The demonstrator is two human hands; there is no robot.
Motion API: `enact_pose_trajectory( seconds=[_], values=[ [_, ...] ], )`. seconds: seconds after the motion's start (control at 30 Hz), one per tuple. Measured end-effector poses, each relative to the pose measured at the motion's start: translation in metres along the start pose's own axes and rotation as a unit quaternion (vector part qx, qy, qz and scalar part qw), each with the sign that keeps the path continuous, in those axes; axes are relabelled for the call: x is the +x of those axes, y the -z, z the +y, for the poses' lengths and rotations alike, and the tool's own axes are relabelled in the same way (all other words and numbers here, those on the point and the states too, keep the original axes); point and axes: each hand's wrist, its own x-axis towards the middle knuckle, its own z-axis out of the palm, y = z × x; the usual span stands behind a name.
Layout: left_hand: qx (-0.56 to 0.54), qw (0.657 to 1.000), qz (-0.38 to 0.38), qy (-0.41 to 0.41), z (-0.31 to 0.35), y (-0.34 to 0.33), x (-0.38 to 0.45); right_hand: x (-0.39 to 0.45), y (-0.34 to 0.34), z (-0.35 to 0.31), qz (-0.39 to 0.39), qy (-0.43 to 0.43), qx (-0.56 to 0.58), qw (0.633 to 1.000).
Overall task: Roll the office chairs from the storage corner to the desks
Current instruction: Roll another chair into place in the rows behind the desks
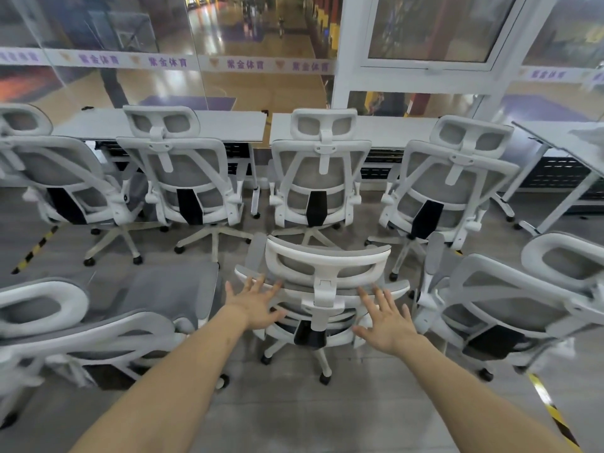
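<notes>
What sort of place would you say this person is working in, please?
Probably an office area overlooking an indoor sports court: white mesh office chairs face a row of desks along a glass wall, with wooden court flooring beyond.

Both hands, the left hand (256, 304) and right hand (387, 322), reach with spread fingers toward the near chair (327, 266) at 12 o'clock. 4 chairs (322, 171) line the table (389, 130) beyond.

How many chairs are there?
7. Four chairs line the desks: far left. Nearer: one left, one in the middle, one right. More may lie outside the view.
</notes>
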Motion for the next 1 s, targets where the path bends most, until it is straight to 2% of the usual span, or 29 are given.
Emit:
enact_pose_trajectory(
  seconds=[0.37, 0.6, 0.8, 1.0],
  values=[
    [-0.017, 0.999, -0.038, 0.031, 0.012, -0.011, -0.038, -0.034, -0.010, 0.000, 0.011, 0.025, 0.002, 1.000],
    [-0.032, 0.998, -0.058, 0.019, 0.005, -0.021, -0.047, -0.057, -0.032, -0.004, 0.038, 0.032, -0.015, 0.999],
    [-0.066, 0.997, -0.030, 0.003, 0.014, -0.041, -0.051, -0.079, -0.057, 0.007, 0.062, 0.020, 0.008, 0.998],
    [-0.080, 0.997, -0.015, -0.001, 0.048, -0.046, -0.068, -0.093, -0.060, 0.036, 0.037, 0.013, -0.003, 0.999]
  ],
)
